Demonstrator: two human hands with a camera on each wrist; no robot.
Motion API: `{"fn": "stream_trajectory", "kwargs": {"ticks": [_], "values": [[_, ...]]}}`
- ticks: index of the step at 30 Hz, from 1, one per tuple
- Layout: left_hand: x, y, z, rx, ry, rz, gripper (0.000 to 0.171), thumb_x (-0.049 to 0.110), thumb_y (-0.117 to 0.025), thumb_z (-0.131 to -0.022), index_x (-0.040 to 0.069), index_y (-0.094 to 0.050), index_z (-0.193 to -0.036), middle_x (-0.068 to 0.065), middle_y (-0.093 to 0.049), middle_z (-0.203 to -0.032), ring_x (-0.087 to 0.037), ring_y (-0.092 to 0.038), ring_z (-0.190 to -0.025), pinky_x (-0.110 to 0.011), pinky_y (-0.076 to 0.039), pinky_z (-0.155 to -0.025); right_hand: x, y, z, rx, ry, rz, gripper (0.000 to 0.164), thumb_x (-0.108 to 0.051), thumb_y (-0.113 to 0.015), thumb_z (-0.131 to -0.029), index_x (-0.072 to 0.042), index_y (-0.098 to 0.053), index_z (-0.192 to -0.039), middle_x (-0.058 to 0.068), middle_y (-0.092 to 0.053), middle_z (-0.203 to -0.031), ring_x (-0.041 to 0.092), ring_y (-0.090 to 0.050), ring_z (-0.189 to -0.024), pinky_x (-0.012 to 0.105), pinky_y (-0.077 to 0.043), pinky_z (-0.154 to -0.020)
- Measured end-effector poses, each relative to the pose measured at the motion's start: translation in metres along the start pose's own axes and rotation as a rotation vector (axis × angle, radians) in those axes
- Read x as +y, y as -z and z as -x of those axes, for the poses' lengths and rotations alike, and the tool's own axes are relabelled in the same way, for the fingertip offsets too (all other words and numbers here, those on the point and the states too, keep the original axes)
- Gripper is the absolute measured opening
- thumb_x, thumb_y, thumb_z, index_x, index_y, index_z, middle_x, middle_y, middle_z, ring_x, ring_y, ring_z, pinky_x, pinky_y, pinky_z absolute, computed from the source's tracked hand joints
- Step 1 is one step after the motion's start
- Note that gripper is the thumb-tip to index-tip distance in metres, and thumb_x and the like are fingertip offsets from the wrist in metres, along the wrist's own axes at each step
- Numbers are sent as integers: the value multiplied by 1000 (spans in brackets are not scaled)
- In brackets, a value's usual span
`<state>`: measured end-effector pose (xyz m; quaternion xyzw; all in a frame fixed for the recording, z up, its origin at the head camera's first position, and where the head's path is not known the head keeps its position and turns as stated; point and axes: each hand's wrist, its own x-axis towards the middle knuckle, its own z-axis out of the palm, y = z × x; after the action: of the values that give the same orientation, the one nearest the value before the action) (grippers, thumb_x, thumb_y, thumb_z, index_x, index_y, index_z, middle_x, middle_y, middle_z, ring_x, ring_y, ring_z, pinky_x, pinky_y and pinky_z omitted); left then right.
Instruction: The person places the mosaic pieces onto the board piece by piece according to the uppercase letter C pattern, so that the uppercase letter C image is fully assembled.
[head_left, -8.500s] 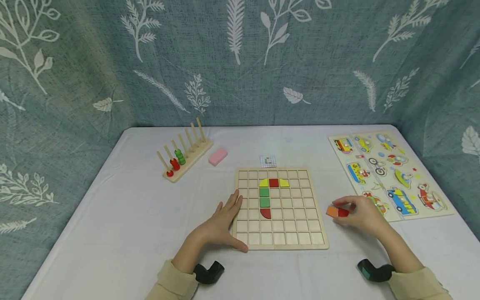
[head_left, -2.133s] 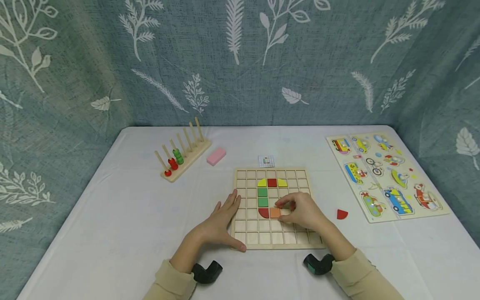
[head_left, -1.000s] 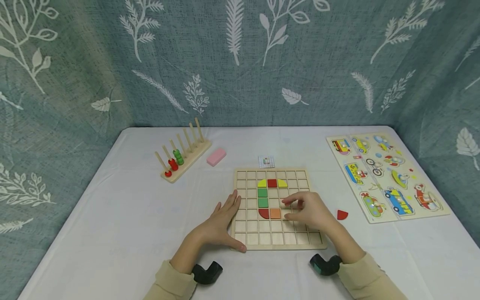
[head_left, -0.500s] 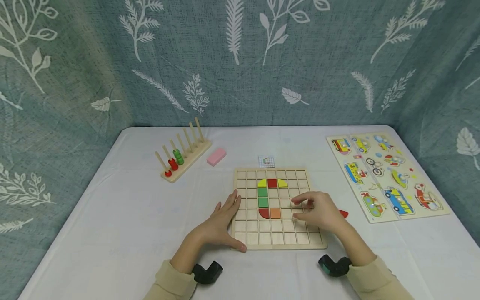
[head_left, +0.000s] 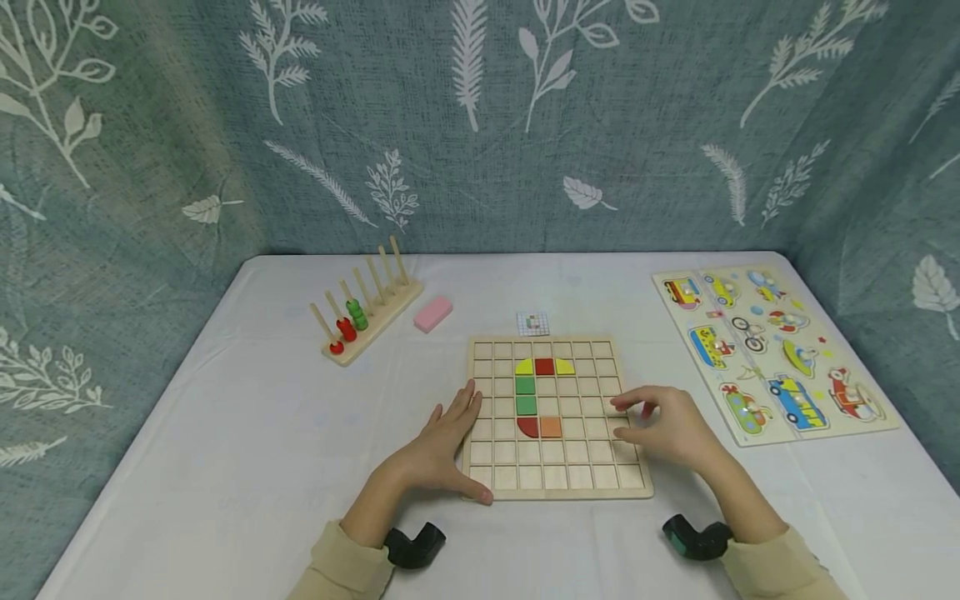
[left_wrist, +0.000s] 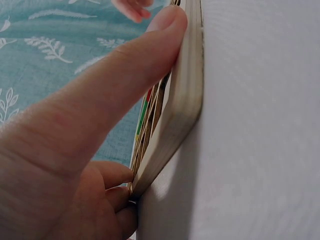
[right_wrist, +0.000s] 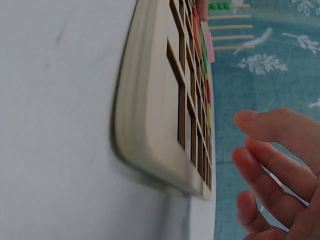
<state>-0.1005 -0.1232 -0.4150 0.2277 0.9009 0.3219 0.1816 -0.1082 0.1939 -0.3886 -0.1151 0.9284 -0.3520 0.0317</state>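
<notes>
A wooden grid board [head_left: 555, 494] lies flat in front of me. Set in its cells are two yellow quarter-round pieces [head_left: 565, 367], a red square [head_left: 544, 367], two green squares [head_left: 527, 405], a red quarter-round piece [head_left: 528, 427] and an orange square [head_left: 551, 427]. My left hand [head_left: 437, 454] rests along the board's left side, fingers spread, its thumb [left_wrist: 150, 55] on the near edge. Over the board's right edge hovers my right hand [head_left: 667, 427], thumb and fingers apart with nothing between them. It hides the spot where a loose red quarter-round piece lay.
Behind the board lies a small pattern card [head_left: 533, 323]. To its left are a pink block [head_left: 432, 314] and a peg stand [head_left: 382, 318] with red and green beads. A vehicle picture puzzle [head_left: 750, 375] lies at the right.
The orange square, at my right fingertips 8.5 seconds ago, now sits in the board beside the red quarter-round. My right hand has since drawn rightward, covering the loose red piece. My left hand stays put.
</notes>
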Motion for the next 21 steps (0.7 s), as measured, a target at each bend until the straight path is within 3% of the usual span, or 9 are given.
{"fn": "stream_trajectory", "kwargs": {"ticks": [21], "values": [[-1, 1, 0, -14, 7, 3, 128, 42, -86, -54, -2, -8, -145, -12, 5, -152, -25, 4, -139, -48, -1, -110, 28, 23, 16, 42, -58, 79, 31, -12, -79, -68, -5, -70, -97, 6, -67, -91, 17, -47, -70, 24, -37, -52]]}}
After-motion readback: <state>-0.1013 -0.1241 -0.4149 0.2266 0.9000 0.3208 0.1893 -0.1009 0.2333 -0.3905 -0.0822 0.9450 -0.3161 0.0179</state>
